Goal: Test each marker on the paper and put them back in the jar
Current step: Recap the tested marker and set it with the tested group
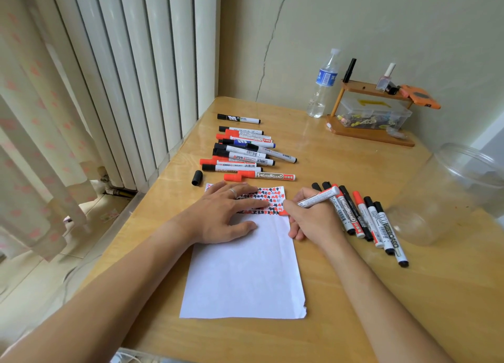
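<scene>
Marker (317,198) pinched in right hand (311,219), tip at right edge of paper (245,267) | left hand (226,212) flat, fingers straight, pinning sheet | jar (450,193) lies well right | advice: keep sheet pressed, stroke short beside existing marks.

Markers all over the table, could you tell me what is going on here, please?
A person is testing markers on paper. The right hand grips a marker at the sheet's right edge, beside rows of red and black marks. The left hand lies flat on the sheet. More markers lie in a row behind and a group at right. The jar looks empty.
</scene>
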`<state>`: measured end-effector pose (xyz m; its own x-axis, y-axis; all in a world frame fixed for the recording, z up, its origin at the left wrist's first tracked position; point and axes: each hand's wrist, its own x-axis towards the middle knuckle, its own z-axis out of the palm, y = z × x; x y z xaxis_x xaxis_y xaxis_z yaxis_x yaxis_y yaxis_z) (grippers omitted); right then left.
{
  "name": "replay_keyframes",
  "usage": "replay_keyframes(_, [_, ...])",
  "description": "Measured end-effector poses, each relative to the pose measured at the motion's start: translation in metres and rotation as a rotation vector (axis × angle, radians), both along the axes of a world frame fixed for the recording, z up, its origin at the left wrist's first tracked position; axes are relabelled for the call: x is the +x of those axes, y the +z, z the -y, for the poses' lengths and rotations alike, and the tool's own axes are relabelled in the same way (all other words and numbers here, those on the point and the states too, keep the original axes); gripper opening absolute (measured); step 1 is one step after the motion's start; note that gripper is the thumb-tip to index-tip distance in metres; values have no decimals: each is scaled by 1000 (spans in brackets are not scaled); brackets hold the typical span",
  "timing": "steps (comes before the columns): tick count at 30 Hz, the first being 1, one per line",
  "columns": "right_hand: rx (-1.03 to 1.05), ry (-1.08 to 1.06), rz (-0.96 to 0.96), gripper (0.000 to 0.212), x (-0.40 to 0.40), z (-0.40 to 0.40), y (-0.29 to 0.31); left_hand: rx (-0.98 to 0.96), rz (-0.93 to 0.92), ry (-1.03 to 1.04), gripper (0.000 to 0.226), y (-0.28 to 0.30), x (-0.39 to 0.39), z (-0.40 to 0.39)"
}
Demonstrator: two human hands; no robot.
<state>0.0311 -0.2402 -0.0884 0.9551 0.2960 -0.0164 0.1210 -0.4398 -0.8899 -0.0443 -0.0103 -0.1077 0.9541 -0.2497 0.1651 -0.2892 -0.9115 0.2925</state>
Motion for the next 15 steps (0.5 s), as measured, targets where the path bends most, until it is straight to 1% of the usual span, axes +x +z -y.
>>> replay_keyframes(4, [61, -19, -4, 18, 1, 1, -1, -14, 31, 7, 57, 2, -1, 0])
replay_keyframes(6, [119, -42, -20, 18, 3, 1, -1, -60, 119, 40, 48, 5, -2, 0])
replay_keyframes(8, [147, -54, -26, 19, 4, 1, -1, -87, 260, 151, 42, 7, 0, 0])
replay_keyframes(10, [153, -50, -16, 19, 4, 1, -1, -26, 364, 301, 40, 6, 4, -2])
replay_keyframes(12, [157, -38, 14, 19, 2, 0, -2, 42, 371, 393, 43, 3, 8, -3])
replay_keyframes(15, [182, -31, 81, 22, -4, -3, 0, 75, 328, 400, 45, 0, 9, -3])
